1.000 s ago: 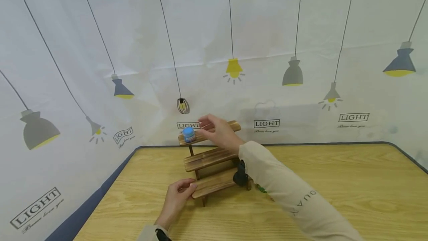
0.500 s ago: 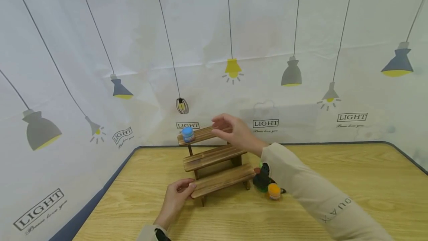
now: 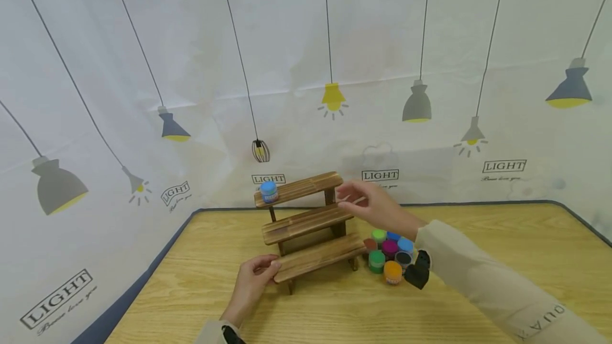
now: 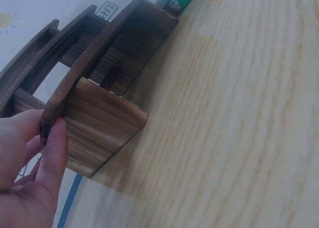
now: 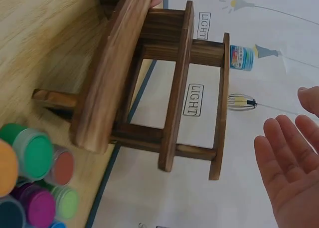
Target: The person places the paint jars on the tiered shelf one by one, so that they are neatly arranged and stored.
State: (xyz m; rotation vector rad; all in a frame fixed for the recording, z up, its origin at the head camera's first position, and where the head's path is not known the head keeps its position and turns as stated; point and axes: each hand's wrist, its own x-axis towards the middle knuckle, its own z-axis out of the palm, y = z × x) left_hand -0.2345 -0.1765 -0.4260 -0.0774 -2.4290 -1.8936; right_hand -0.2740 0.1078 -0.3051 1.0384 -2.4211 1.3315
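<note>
A three-tier wooden step stand [image 3: 308,223] stands on the table, its shelves rising toward the back. My left hand [image 3: 251,286] pinches the left end of the lowest shelf; in the left wrist view, thumb and fingers [image 4: 54,158] lie on either side of that board. A small paint jar with a blue lid [image 3: 269,192] sits at the left end of the top shelf. My right hand [image 3: 375,207] is in the air by the stand's right side, holding nothing. In the right wrist view its fingers [image 5: 286,140] are extended, away from the blue jar.
Several small jars with coloured lids, among them an orange jar [image 3: 392,273] and a green jar [image 3: 376,261], cluster at the stand's right, below my right forearm. Behind the wooden table [image 3: 502,269] hangs a white cloth [image 3: 296,94] printed with lamps.
My right hand has moved rightward and slightly down, away from the blue jar, uncovering the top shelf and the jar cluster. My left hand keeps its hold on the lowest shelf.
</note>
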